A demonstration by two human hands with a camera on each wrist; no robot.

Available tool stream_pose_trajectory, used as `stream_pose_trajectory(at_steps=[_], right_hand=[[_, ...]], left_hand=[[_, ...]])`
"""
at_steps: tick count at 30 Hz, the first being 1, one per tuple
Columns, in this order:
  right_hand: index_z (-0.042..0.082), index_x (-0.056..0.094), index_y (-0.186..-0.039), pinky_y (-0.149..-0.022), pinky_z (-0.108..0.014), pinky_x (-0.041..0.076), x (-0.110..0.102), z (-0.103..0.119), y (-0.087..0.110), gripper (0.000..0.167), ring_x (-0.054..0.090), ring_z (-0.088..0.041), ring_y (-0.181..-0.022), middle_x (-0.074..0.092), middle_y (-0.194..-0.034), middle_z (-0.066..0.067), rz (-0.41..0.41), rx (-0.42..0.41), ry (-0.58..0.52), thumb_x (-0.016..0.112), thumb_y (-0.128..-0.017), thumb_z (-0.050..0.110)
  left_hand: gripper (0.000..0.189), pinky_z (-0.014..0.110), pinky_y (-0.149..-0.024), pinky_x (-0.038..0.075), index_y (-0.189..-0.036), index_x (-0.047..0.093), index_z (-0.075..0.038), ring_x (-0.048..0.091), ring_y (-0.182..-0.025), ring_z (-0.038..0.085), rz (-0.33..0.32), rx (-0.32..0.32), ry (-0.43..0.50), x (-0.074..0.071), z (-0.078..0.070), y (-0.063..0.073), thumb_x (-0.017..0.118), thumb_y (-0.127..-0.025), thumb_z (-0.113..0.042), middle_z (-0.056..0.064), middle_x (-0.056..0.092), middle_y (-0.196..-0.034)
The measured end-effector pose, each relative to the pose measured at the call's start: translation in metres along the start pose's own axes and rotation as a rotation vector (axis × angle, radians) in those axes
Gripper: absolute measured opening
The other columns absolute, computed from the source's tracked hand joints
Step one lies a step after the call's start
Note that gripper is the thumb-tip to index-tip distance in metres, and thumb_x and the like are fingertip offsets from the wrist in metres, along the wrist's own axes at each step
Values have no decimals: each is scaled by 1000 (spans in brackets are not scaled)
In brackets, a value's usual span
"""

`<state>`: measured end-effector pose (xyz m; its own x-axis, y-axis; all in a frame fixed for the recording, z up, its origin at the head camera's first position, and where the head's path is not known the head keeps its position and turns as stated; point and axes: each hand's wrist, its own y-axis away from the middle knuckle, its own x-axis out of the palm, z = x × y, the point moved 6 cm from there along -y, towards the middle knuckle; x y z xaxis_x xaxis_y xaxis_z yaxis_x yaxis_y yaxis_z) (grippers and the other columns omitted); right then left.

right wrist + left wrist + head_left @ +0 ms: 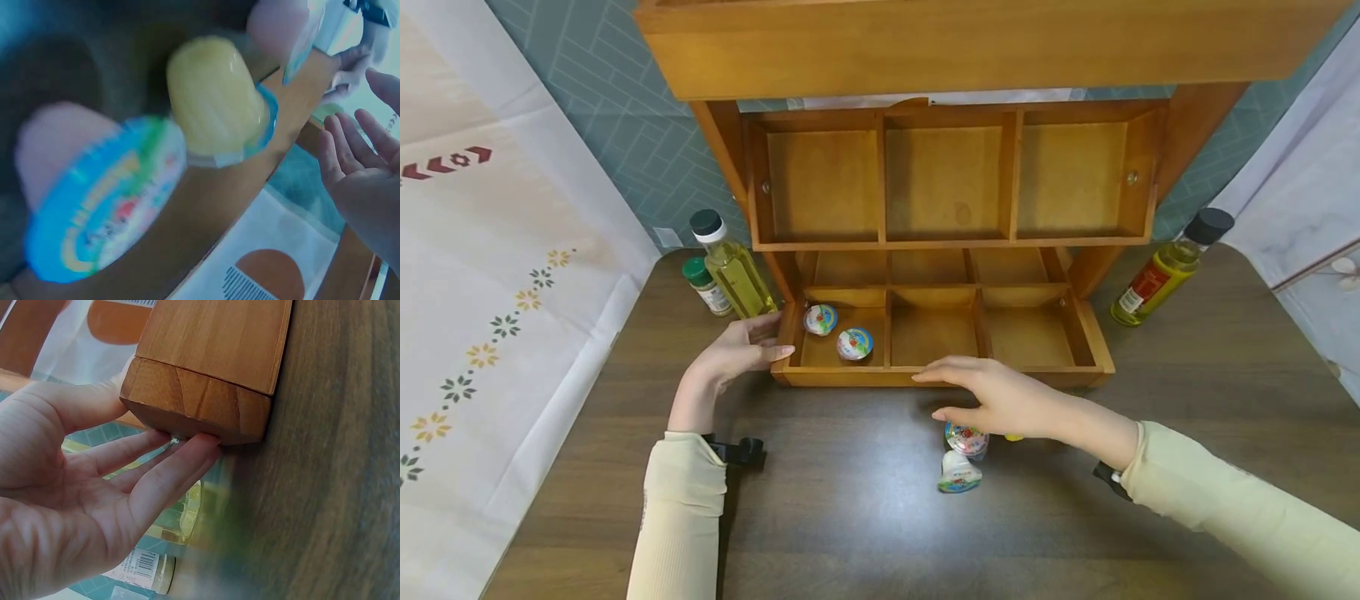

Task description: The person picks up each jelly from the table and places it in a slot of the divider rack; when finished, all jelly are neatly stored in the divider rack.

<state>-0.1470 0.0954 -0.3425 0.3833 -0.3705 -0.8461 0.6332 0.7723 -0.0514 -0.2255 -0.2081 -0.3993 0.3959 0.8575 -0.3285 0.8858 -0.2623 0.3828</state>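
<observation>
My left hand (733, 354) holds the lower left corner of a wooden rack (850, 379). In the left wrist view its thumb and fingers (178, 469) touch different faces of that corner. Over the tabletop, just in front of the rack, hovers my right hand (1000, 396), fingers apart and holding nothing. Beneath it are a jelly cup (967, 442) and a second jelly cup (960, 473); a yellow one mostly hides behind the hand. The right wrist view shows the yellow jelly cup (215, 100) between pinkish ones. Two more jelly cups (854, 343) lie in the rack's lower left compartment.
An oil bottle (737, 275) and a green-capped jar (706, 287) stand left of the rack. Another oil bottle (1161, 275) stands to its right. Above the lower row, an upper row of compartments (947, 183) juts out. A patterned cloth (512, 333) hangs at left.
</observation>
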Motion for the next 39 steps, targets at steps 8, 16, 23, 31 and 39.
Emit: stream_pose_trajectory(at_steps=[8,16,23,31,39], right_hand=[[14,55,-127,-91,-38,49,6,21,37,50,54,-17,-115,56,-127,0,-70,-183,58,73,-81,22],[17,55,-129,-91,-36,48,23,33,61,62,54,-18,-116,53,-131,2,-8,-359,248,80,-73,23],[18,53,-131,-95,-33,47,37,34,68,63,51,-17,-120,49,-136,2,58,-371,274,79,-73,11],[13,58,-125,-99,-29,42,52,37,63,54,52,-13,-118,54,-129,2,81,-426,423,72,-75,-1],[12,57,-126,-100,-27,41,60,37,57,63,51,-12,-116,54,-125,2,130,-434,511,73,-68,-9]], left_hand=[[75,47,-104,35,-148,18,0,30,-135,38,6,5,15,1,-2,1,63,-89,-10,21,18,-152],[75,47,-104,34,-148,18,1,29,-135,38,5,18,6,1,-5,1,63,-88,-11,21,18,-153],[76,47,-104,34,-148,16,0,27,-136,39,8,-1,-5,1,-2,0,63,-89,-11,22,16,-153],[77,47,-104,35,-148,15,-1,27,-136,39,9,-12,19,1,0,1,63,-89,-11,21,16,-153],[78,47,-105,34,-149,15,-2,27,-136,38,13,-2,36,0,1,0,63,-89,-11,22,16,-153]])
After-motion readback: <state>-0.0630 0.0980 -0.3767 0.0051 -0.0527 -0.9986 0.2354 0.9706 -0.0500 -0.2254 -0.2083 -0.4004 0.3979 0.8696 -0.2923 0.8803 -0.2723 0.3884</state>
